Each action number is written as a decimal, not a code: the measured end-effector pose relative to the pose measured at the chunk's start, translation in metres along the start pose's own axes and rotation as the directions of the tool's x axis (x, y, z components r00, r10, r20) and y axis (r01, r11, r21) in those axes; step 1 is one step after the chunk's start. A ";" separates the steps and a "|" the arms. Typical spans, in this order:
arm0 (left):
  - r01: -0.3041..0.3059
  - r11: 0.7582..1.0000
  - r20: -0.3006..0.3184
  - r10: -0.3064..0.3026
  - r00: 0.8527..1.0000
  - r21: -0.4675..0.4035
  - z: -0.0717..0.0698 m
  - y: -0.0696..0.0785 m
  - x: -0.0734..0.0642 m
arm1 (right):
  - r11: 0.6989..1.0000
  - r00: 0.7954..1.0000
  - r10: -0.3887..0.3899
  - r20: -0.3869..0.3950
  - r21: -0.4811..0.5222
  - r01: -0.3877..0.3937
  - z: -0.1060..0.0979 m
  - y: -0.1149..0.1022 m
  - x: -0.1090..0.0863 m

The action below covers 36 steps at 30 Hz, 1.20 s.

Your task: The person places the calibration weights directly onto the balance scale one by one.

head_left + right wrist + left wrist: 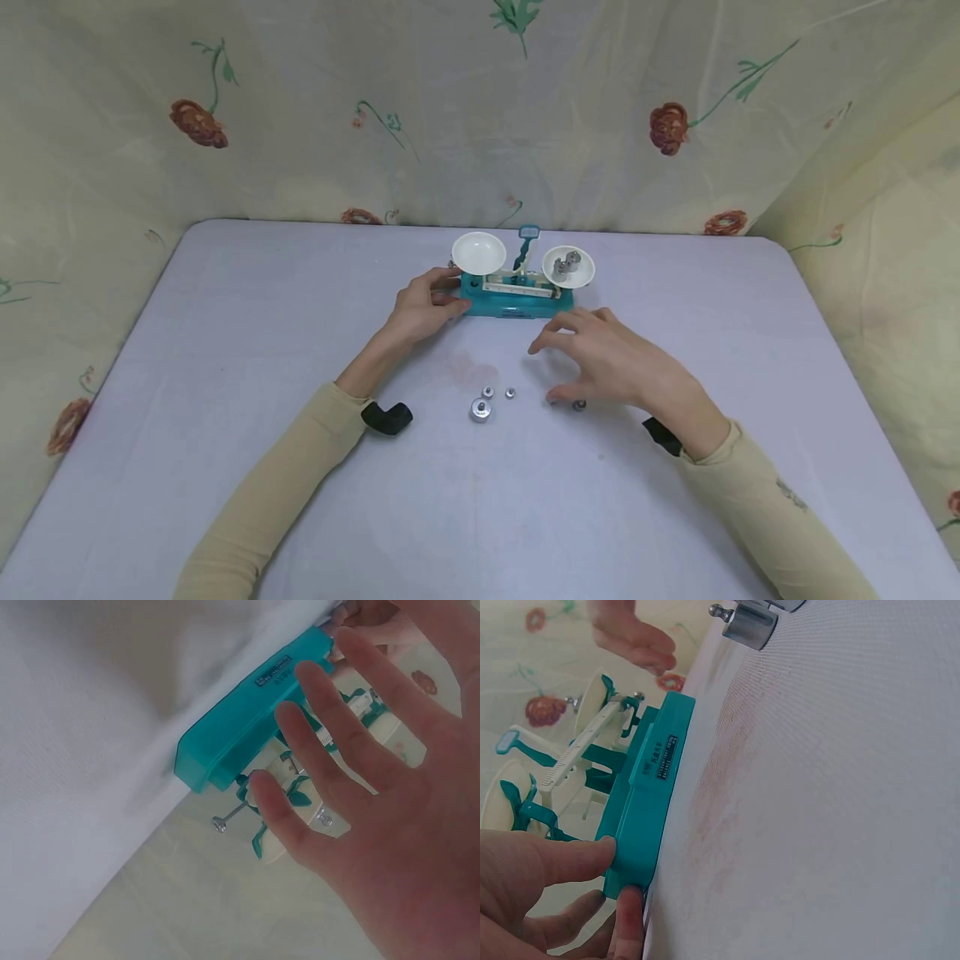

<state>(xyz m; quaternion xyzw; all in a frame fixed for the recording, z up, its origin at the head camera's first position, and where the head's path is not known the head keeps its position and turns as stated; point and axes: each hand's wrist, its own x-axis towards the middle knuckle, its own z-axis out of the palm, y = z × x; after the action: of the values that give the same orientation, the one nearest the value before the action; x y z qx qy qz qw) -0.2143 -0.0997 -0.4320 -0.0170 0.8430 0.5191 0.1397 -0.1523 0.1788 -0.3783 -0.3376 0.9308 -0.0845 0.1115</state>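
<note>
A teal balance scale (517, 307) with two white pans stands towards the back of the table. My left hand (426, 307) grips the left end of its base, the thumb (577, 861) on one face and fingers around the end. The left pan (478, 252) looks bare. Metal weights (573, 258) sit in the right pan (551, 275). My right hand (607, 357) hovers before the scale's right end, fingers spread and slightly bent, holding nothing. Below it lies a small weight (579, 406); another is partly hidden by the thumb.
A larger metal weight (480, 410) and two smaller weights (488, 392) stand on the white tabletop (450, 517) between the forearms. Behind the table hangs a flowered curtain (450, 108). Black straps with mounts (387, 418) are on both wrists.
</note>
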 end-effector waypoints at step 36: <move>-0.001 1.000 0.003 0.001 1.000 0.004 -0.001 0.000 0.000 | 0.998 0.999 -0.048 0.001 -0.030 0.048 0.015 -0.001 0.005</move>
<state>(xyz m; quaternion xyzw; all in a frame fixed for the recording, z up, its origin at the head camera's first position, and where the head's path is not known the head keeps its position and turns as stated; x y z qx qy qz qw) -0.2144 -0.1005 -0.4312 -0.0156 0.8439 0.5175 0.1409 -0.1516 0.1732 -0.3937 -0.3617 0.9235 -0.0730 0.1046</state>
